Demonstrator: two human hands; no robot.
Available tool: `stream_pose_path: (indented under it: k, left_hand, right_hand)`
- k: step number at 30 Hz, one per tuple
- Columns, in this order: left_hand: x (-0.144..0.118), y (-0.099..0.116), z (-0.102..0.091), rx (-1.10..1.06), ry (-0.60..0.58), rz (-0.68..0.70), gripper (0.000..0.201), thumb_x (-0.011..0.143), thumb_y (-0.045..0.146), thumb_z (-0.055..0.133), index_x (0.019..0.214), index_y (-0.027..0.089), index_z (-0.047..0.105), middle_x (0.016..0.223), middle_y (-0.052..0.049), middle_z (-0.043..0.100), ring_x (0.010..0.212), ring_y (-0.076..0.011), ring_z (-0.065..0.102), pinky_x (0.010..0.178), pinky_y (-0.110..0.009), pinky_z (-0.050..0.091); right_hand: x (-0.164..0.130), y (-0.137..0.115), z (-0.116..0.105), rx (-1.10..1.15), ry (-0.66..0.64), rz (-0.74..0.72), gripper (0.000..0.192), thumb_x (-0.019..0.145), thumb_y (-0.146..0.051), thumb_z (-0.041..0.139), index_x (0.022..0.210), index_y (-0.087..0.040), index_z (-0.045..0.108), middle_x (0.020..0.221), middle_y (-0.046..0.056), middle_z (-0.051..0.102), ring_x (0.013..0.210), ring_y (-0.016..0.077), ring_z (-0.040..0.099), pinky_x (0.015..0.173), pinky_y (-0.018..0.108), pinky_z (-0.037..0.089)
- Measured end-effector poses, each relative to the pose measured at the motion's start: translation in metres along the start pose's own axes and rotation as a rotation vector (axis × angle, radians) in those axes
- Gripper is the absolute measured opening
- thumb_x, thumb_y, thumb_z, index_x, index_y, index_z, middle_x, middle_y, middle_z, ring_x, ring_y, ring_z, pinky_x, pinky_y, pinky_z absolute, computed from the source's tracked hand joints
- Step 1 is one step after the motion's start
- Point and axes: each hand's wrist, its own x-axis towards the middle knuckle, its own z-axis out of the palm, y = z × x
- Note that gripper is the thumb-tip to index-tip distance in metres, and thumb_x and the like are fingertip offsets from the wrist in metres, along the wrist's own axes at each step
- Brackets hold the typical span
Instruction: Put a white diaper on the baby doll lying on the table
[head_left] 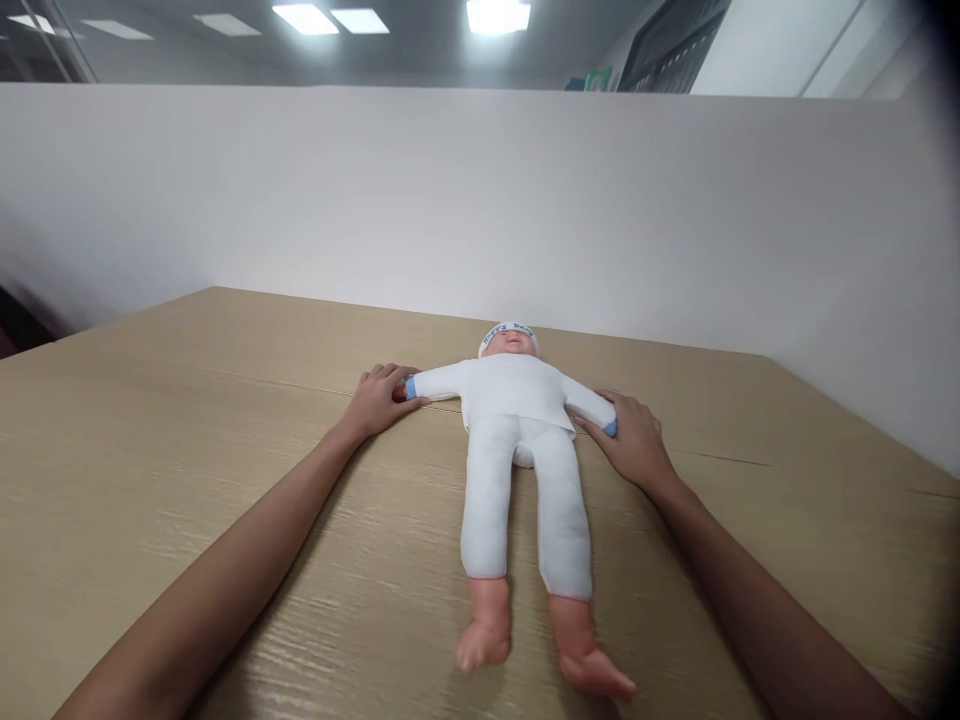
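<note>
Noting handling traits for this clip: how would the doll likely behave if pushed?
The doll lies face-up with arms spread, so it probably would slide rather than roll. Its smooth feet look molded and likely keep their shape.

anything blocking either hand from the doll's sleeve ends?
Nothing visible is in the way. The left hand is at one blue cuff of the doll, and the right hand is at the other blue cuff, both arms coming in from the near side, outside the doll's legs.
</note>
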Motion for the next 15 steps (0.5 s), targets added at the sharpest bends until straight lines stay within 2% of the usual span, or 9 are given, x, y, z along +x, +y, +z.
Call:
stream_pose_path:
  k: [8, 15]
  left_hand:
    - [-0.011, 0.004, -0.005, 0.002, 0.036, -0.032, 0.062, 0.094, 0.066, 0.069, 0.141, 0.027, 0.064, 0.135, -0.012, 0.072, 0.128, -0.0386, 0.058, 0.109, -0.053, 0.042]
    - [-0.021, 0.007, -0.01, 0.003, 0.066, -0.007, 0.049, 0.098, 0.059, 0.064, 0.134, 0.026, 0.066, 0.136, -0.011, 0.073, 0.126, -0.0362, 0.059, 0.108, -0.051, 0.042]
  right_hand:
    - [-0.02, -0.004, -0.004, -0.011, 0.03, 0.074, 0.07, 0.096, -0.066, 0.054, 0.149, -0.02, 0.055, 0.145, 0.02, 0.065, 0.128, 0.0426, 0.058, 0.105, 0.057, 0.047]
    - [-0.035, -0.003, -0.016, -0.035, 0.108, 0.058, 0.046, 0.098, -0.048, 0.054, 0.13, -0.018, 0.068, 0.126, 0.02, 0.072, 0.116, 0.0399, 0.061, 0.099, 0.054, 0.049]
